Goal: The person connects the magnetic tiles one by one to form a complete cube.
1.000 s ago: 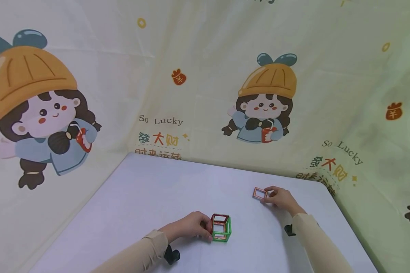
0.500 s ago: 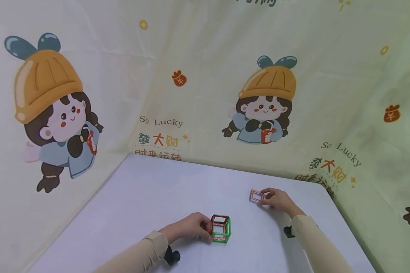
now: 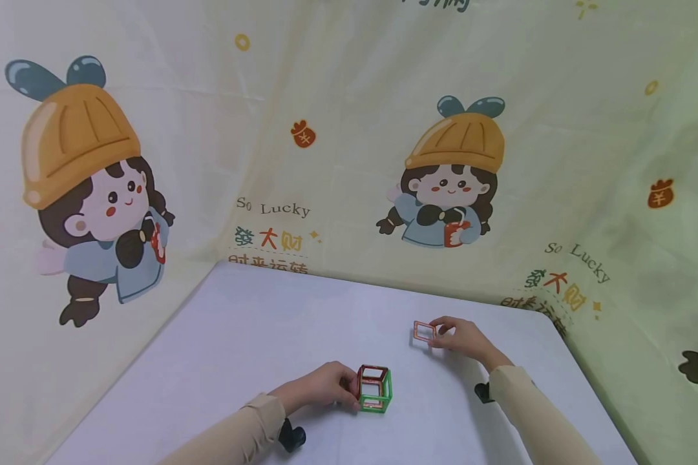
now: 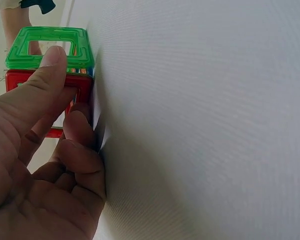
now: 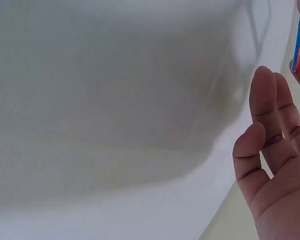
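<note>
A small open-framed cube of magnetic tiles (image 3: 373, 398), with green, red and orange sides, sits on the white table. My left hand (image 3: 326, 385) grips it from the left. In the left wrist view the thumb lies across the green tile (image 4: 80, 61), beside a red tile (image 4: 20, 77); other fingers are bent low by the tabletop. Farther back and to the right, my right hand (image 3: 464, 338) pinches a square orange magnetic tile (image 3: 415, 331) by its right edge. Seen edge-on in the right wrist view, that piece (image 5: 297, 46) shows blue and orange layers.
The white tabletop (image 3: 302, 323) extends around both hands, its far edge meeting a printed cloth backdrop (image 3: 349, 194). Black wrist-worn devices (image 3: 293, 436) hang under the beige sleeves (image 3: 232, 426).
My right hand has moved left with the orange tile, which has turned to face the head camera more. The left hand and the cube have stayed almost where they were.
</note>
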`<state>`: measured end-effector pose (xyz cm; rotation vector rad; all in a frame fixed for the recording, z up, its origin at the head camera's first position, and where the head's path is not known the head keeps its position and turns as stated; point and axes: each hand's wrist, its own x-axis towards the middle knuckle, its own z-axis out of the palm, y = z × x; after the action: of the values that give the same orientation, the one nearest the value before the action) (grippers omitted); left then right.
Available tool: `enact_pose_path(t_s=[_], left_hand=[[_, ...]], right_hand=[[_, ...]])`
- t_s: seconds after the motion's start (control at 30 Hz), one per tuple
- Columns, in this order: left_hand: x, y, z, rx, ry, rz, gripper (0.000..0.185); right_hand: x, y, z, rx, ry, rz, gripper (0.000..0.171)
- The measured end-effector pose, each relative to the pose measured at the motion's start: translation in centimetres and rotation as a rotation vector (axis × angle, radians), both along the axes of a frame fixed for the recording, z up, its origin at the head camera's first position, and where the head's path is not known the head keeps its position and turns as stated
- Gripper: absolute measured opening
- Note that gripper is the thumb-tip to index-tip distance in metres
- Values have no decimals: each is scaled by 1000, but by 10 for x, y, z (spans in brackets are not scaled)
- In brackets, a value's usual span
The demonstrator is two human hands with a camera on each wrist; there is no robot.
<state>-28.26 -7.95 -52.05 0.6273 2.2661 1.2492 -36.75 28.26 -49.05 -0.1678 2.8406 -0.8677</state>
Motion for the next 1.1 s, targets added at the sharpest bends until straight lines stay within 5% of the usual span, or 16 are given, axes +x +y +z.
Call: enact_pose_path(t_s=[0.5,1.1], left_hand=[[3,-2,1,-9,3,-7,20],[2,1,4,-16,-2,-22,20]], right_hand=[[7,-24,1,-34,54,107,51],[40,-60,22,-93,64,264,48]])
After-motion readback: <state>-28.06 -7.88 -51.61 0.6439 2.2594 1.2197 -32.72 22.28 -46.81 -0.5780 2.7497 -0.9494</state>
